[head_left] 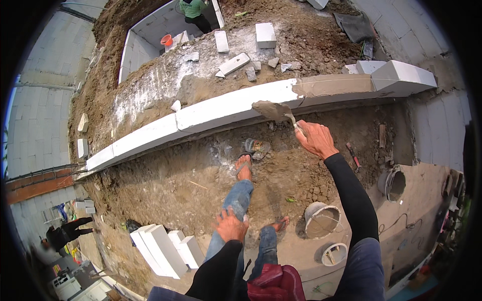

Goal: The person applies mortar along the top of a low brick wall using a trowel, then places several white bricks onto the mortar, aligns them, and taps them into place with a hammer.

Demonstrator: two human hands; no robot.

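Observation:
My right hand [316,139] is closed around the handle of a trowel [273,110], whose blade is covered in grey mortar. The blade is over the near edge of a low wall of white blocks [221,113]. To its right, a layer of wet mortar [334,85] coats the wall top, up to a white block [401,78] at the right end. A thin string runs along this stretch. My left hand [231,226] rests on my jeans near the left knee, fingers spread, holding nothing.
Buckets [321,220] stand on the ground at my right, and a red-handled tool [354,156] lies beyond them. White blocks [163,251] are stacked at lower left. Loose blocks [235,64] lie behind the wall. One person [193,10] is in a walled pit; another [63,235] is far left.

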